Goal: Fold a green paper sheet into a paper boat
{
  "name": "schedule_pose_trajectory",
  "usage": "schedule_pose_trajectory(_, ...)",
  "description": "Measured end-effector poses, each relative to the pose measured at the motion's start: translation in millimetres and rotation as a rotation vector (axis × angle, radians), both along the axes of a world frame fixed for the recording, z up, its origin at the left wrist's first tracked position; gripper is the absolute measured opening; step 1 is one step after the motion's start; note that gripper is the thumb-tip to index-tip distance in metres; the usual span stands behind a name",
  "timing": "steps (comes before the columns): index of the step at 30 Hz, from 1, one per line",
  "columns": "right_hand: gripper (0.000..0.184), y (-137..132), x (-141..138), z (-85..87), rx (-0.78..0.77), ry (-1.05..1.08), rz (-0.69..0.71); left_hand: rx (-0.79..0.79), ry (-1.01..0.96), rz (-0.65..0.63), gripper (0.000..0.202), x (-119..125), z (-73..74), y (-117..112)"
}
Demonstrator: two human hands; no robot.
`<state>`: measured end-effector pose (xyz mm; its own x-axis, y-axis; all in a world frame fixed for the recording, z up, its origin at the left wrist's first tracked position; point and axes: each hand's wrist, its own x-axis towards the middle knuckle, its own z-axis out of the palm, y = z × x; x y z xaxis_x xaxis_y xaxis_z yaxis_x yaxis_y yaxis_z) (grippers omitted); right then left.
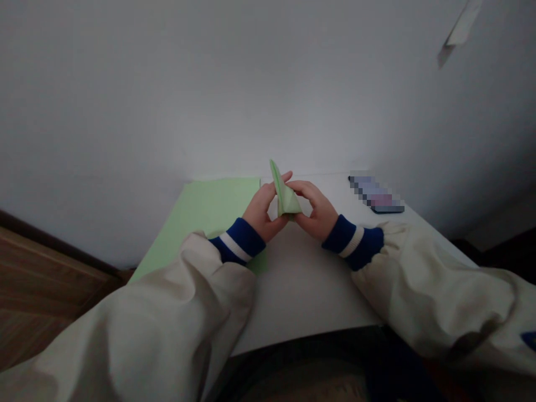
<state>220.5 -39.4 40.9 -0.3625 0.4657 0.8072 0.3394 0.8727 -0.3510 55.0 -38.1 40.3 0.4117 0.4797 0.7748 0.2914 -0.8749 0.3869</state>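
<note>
A small piece of folded light-green paper [287,200] is held up above the white table, between my two hands. One narrow pointed flap of it rises upward, and the lower part spreads wider on the right. My left hand [267,209] pinches its left and lower edge, thumb below and fingers behind. From the other side, my right hand [312,206] grips the right part between thumb and fingers. Some fingertips are hidden behind the paper.
Flat green paper sheets [218,201] lie on the left of the white table [301,290], partly under my left sleeve. At the back right rests a phone [377,192], its screen blurred out. A pale wall stands behind the table, and wooden furniture [42,279] is at left.
</note>
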Motion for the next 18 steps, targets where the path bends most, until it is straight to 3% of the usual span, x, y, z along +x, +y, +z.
schedule_pose_trajectory(6, 0.045, -0.8, 0.7, -0.5, -0.049, 0.013, 0.048, -0.015, 0.008, -0.023, 0.067, -1.4, -1.8, 2.0)
schedule_pose_trajectory(11, 0.048, 0.6, 7.8, 1.1, -0.038, -0.006, -0.014, -0.016, 0.047, 0.032, 0.079, -9.0, -0.8, 3.7)
schedule_pose_trajectory(15, 0.046, 3.0, 16.1, 3.3, 0.041, -0.075, -0.056, -0.065, 0.035, 0.165, 0.062, -13.8, -1.0, 4.0)
schedule_pose_trajectory(18, 0.046, 4.2, 16.6, 1.8, 0.031, -0.078, -0.071, -0.091, 0.024, 0.188, 0.059, -11.8, -1.8, 3.7)
